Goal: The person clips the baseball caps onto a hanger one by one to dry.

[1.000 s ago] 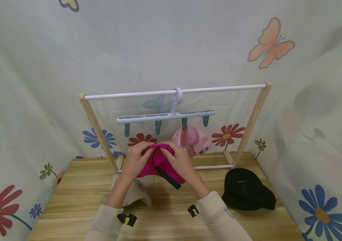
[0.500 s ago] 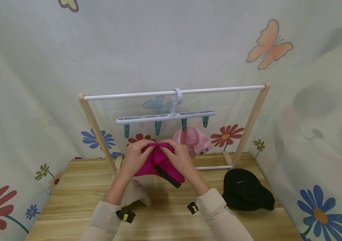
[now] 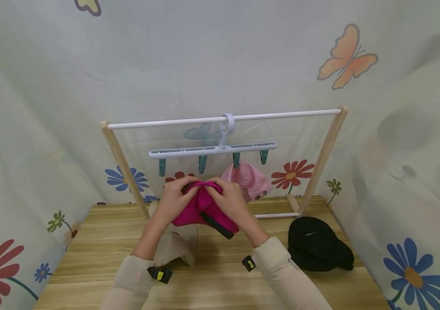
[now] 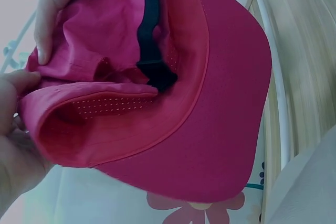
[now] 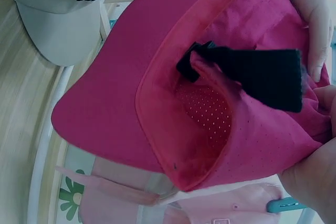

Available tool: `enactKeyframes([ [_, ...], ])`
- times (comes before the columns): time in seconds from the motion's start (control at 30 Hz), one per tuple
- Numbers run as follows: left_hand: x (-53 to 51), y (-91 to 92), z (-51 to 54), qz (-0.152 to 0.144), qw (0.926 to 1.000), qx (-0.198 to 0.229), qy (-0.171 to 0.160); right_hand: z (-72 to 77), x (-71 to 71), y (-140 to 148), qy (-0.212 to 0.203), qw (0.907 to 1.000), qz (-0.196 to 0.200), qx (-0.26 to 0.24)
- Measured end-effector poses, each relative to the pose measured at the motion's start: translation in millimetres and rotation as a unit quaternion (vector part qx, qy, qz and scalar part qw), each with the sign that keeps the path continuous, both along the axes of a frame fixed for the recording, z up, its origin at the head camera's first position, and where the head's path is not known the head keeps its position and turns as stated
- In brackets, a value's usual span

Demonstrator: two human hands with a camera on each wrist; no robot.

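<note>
A bright pink baseball cap (image 3: 193, 214) with a black strap hangs in the air in front of the clip hanger (image 3: 212, 150), brim downward. My left hand (image 3: 175, 199) pinches one side of its crown, thumb on the near face. On the other side my right hand (image 3: 229, 201) pinches it the same way; the fabric between the thumbs is bunched. In the left wrist view the cap (image 4: 231, 87) shows its inside and perforated lining. The right wrist view shows its black strap (image 5: 262, 74) dangling loose. Fingertips behind the cap are hidden.
A light pink cap (image 3: 249, 178) hangs from one green clip (image 3: 236, 160); the other clips hold nothing. The hanger hooks on the rack's white bar (image 3: 289, 115). A beige cap (image 3: 177, 249) lies beneath my left forearm, a black cap (image 3: 317, 245) at the right of the wooden table (image 3: 100, 254).
My hands and the bright pink cap have risen very slightly towards the hanger. Both hands keep their pinch, and the other caps have stayed in place.
</note>
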State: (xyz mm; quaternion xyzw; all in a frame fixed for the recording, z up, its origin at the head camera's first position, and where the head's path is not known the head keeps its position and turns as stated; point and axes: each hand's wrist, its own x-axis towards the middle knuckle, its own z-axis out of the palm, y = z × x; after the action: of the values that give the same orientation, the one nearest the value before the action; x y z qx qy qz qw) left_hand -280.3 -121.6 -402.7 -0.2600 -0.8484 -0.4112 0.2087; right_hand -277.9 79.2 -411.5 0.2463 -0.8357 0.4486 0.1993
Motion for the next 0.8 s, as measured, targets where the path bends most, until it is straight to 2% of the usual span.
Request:
enactKeyframes([
  [0.2,-1.3,1.3,1.1,-0.009,0.9982,0.0,-0.059,-1.5,-3.1,2,-0.002,0.9999,-0.016,-0.001],
  [0.4,-6.6,3.0,4.7,0.017,0.9923,0.058,-0.108,-0.3,-6.9,3,-0.006,0.9997,-0.023,0.002],
  [0.57,-15.8,6.2,8.2,0.03,0.9869,0.095,-0.127,0.4,-7.2,4,-0.018,0.9996,-0.021,0.004],
  [0.8,-30.1,13.3,17.4,0.007,0.9804,0.125,-0.152,-0.5,-9.2,2,-0.012,0.9996,-0.025,0.007],
])
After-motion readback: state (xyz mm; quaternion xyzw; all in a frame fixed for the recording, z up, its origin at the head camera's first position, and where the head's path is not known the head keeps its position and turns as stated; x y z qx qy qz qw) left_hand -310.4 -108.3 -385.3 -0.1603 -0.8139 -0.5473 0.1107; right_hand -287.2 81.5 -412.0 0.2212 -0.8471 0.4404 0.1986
